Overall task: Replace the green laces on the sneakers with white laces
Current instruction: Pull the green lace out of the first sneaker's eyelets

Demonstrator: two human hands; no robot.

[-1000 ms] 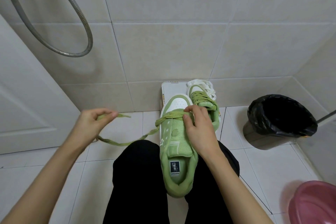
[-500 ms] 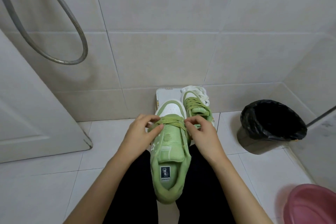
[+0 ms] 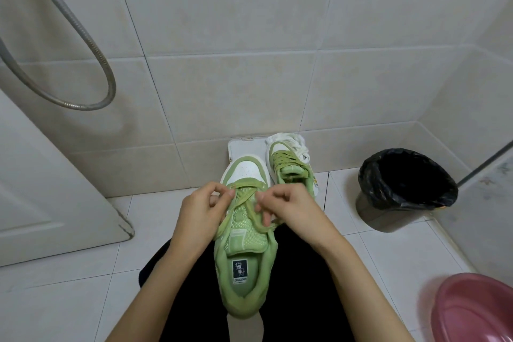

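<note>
near sneaker (image 3: 245,233) on lap, toe pointing far, eyelets within reach. left hand (image 3: 204,209) and right hand (image 3: 287,208) each pinch green lace (image 3: 251,209), likely unthreading. white laces (image 3: 295,144) wait far.

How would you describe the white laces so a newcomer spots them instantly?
Follow the tiled wall down to its foot, left of the black-lined bin. There stands the second sneaker; the white laces lie bunched on its toe, the only white cord among green ones.
</note>
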